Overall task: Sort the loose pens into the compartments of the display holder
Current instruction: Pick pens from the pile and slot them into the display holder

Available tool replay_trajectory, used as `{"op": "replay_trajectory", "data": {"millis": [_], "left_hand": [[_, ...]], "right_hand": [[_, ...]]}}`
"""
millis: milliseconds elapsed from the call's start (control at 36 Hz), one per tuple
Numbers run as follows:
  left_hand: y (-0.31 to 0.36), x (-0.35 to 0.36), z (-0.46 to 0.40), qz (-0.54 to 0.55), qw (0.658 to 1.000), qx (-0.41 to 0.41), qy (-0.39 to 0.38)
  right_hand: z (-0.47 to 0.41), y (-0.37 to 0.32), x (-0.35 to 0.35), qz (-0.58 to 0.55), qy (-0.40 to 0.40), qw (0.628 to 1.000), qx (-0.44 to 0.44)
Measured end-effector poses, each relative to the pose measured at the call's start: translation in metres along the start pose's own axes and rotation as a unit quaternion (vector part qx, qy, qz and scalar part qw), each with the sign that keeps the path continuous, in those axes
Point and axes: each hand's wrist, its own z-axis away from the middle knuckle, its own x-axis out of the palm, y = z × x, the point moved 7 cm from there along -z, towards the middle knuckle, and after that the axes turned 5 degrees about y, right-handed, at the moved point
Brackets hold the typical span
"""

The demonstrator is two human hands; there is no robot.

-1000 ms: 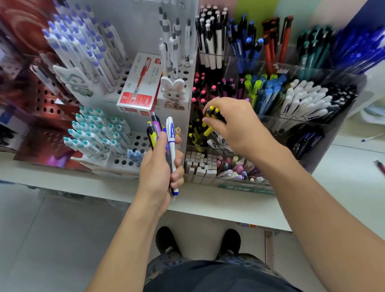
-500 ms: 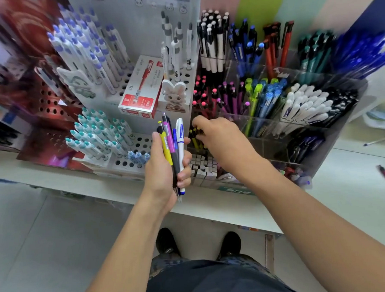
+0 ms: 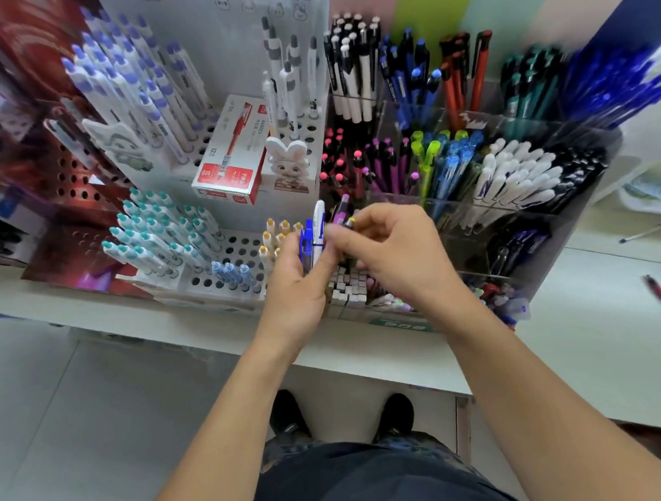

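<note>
Here the left hand (image 3: 298, 279) grips loose pens (image 3: 317, 231), their tips pinched and half-hidden by the right hand (image 3: 393, 254).

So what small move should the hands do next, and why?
Probably the right hand should pull one pen free from the mixed bundle of loose pens that the left hand grips. Its fingertips already pinch at the bundle's top, beside the clear acrylic display holder, whose compartments hold pens sorted by colour.
</note>
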Motion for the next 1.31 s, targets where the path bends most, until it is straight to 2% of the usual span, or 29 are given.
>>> {"op": "replay_trajectory", "data": {"millis": [111, 222, 278, 361, 417, 444, 528, 639, 750, 861, 972, 1194, 1306], "left_hand": [[0.0, 0.003, 0.0, -0.001, 1.0, 0.012, 0.003], [-0.005, 0.001, 0.003, 0.05, 0.998, -0.027, -0.012], [-0.011, -0.004, 0.002, 0.068, 0.996, -0.055, 0.013], [-0.017, -0.01, -0.001, 0.097, 0.992, -0.078, 0.034], [-0.017, -0.013, -0.003, 0.089, 0.993, -0.074, 0.029], [-0.018, -0.015, -0.003, 0.08, 0.994, -0.069, 0.026], [-0.018, -0.015, -0.002, 0.082, 0.994, -0.072, 0.011], [-0.017, -0.012, -0.002, 0.07, 0.994, -0.08, -0.006], [-0.016, -0.011, -0.001, 0.023, 0.997, -0.075, -0.013], [-0.015, -0.009, -0.002, -0.002, 0.998, -0.065, -0.003], [-0.015, -0.008, -0.001, -0.013, 0.998, -0.06, 0.004], [-0.019, -0.014, -0.005, -0.016, 0.998, -0.061, 0.018], [-0.018, -0.013, -0.002, 0.044, 0.995, -0.084, 0.015]], "right_hand": [[-0.001, 0.011, 0.011, -0.116, -0.052, 0.988, 0.089], [0.003, 0.01, 0.01, -0.187, -0.059, 0.976, 0.098], [0.002, 0.005, -0.004, -0.179, -0.016, 0.982, 0.059], [0.0, -0.01, -0.043, -0.142, 0.119, 0.981, -0.061], [-0.001, -0.018, -0.057, -0.076, 0.179, 0.971, -0.136], [-0.003, -0.02, -0.056, -0.031, 0.182, 0.969, -0.162], [-0.013, -0.012, -0.025, 0.091, 0.121, 0.973, -0.175], [-0.023, 0.005, 0.008, 0.175, 0.072, 0.969, -0.159], [-0.028, 0.005, 0.021, 0.21, 0.051, 0.966, -0.142], [-0.035, 0.009, 0.012, 0.158, 0.067, 0.982, -0.085], [-0.041, 0.011, 0.0, 0.187, 0.058, 0.979, -0.062], [-0.036, 0.01, 0.018, 0.31, -0.059, 0.948, -0.032], [-0.031, 0.004, 0.027, 0.354, -0.107, 0.927, -0.059]]}}
